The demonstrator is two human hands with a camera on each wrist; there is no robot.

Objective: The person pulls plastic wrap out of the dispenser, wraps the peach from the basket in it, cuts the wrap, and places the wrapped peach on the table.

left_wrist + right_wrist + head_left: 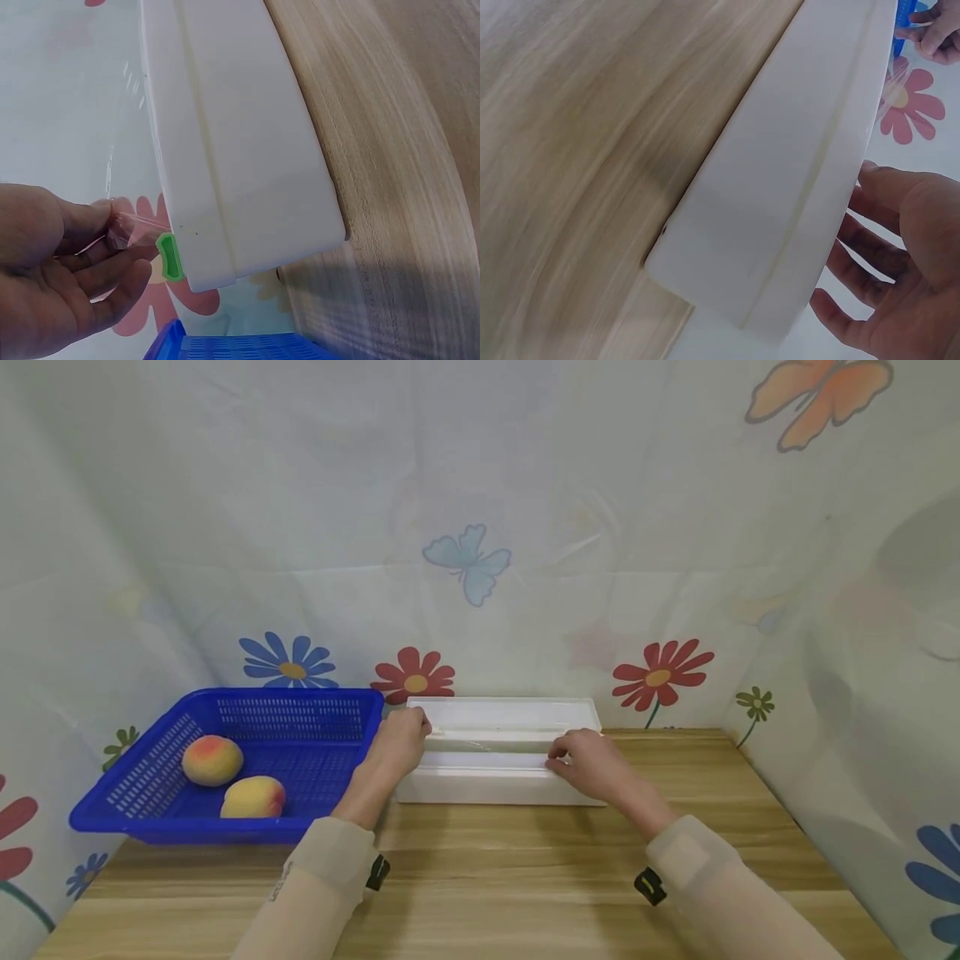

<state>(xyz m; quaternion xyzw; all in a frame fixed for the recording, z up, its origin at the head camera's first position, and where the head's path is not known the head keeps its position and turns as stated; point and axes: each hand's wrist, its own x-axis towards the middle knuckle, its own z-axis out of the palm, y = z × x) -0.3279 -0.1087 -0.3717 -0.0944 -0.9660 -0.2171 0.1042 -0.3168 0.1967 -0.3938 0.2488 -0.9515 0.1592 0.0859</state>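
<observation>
A long white rectangular plastic box (pixel 501 787) sits on a wood-grained tabletop (pixel 480 877), with a flat white lid (pixel 502 714) raised along its back. At the box's left end, the left hand (pixel 401 739) pinches a gathered piece of clear, thin plastic film (pixel 139 229) between thumb and fingers; the film reaches from the fingertips to the box's edge. A small bright-green plastic piece (pixel 171 256) is fixed at that same end of the box, just beside the left fingers. At the box's right end, the right hand (pixel 592 764) has its fingers bent, with the tips at the box's edge; I cannot tell whether they pinch film too.

Left of the box stands a blue perforated plastic basket (pixel 187 832), holding two round yellow peaches with a red blush: one (pixel 213 761) farther from the box, the other (pixel 253 797) nearer to it. Behind the box hangs a pale curtain (pixel 337 527) printed with flowers and butterflies. In front of the box, a small black device (pixel 378 872) shows beside the left cream sleeve (pixel 300 893).
</observation>
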